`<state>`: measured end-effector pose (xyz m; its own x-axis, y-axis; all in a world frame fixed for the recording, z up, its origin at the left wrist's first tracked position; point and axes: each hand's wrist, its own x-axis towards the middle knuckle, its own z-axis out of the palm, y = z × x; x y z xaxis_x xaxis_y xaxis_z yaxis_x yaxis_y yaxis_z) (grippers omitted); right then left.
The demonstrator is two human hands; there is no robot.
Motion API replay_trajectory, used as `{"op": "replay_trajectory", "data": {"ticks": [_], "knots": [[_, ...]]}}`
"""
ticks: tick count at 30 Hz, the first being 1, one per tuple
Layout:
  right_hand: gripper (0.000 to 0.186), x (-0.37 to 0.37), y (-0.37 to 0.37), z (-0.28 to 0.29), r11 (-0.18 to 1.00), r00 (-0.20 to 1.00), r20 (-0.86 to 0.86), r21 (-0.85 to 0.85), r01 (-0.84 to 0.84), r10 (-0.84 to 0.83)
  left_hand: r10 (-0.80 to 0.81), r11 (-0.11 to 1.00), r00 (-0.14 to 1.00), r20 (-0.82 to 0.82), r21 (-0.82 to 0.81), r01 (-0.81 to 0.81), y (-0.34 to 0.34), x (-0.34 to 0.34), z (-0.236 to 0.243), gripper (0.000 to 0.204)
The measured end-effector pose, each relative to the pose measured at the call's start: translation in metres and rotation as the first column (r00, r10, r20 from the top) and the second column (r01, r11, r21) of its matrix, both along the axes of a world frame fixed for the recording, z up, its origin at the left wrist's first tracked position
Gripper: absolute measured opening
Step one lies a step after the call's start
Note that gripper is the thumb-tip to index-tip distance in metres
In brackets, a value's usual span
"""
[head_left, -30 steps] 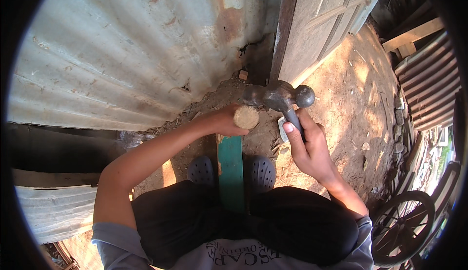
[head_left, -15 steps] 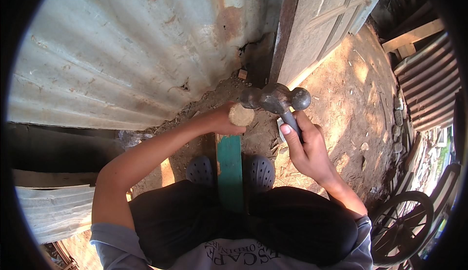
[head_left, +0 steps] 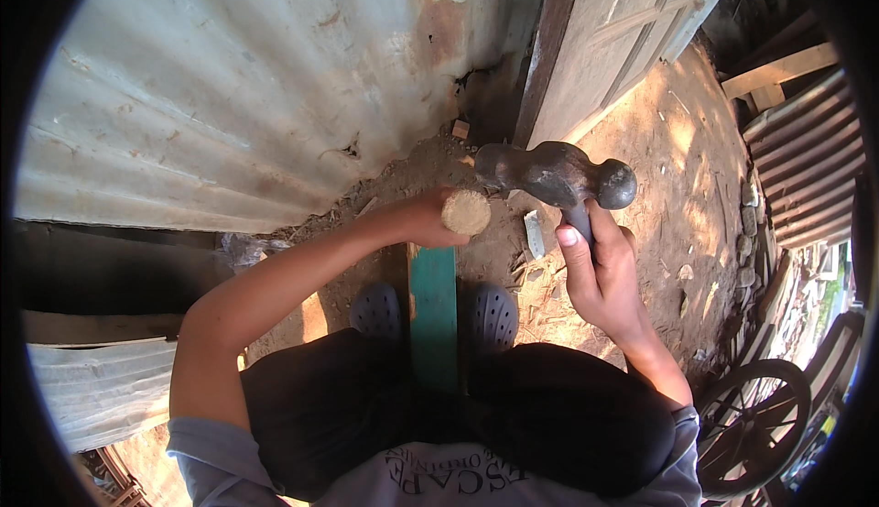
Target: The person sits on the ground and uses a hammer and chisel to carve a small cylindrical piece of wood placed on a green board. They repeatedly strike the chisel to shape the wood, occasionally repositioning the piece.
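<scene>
My left hand (head_left: 424,218) is closed around a round piece of wood (head_left: 466,212), whose rough, pale end faces up. Its lower part is hidden. This hand sits at the far end of a green painted board (head_left: 432,296) that runs between my legs. In my right hand (head_left: 604,278) is a ball-peen hammer (head_left: 558,175), gripped by the handle close under its dark, worn head. The hammer head is raised, its flat face pointing left, just beyond and right of the wood's end and apart from it.
A corrugated metal sheet (head_left: 229,95) stands at the far left, beside a panelled wooden door (head_left: 623,49). On the dirt floor lies a pale flat scrap (head_left: 534,234). At the lower right is a dark spoked wheel (head_left: 753,429). My clogs (head_left: 494,316) flank the board.
My right hand has moved right with the hammer, so its head now stands farther from the wood. The left hand and the wood have shifted slightly right and up in view.
</scene>
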<state>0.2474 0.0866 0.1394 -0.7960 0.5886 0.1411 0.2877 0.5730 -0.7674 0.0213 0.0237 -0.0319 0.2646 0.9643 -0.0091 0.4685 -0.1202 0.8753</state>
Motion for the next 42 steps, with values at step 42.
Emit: {"op": "replay_trajectory", "data": {"ticks": [42], "knots": [[0.017,0.01,-0.003,-0.015,0.992,0.987,0.114,-0.079,-0.103,0.111,0.341,0.94,0.93,-0.134,0.068,-0.335,-0.071,-0.011,0.05,0.022]]}}
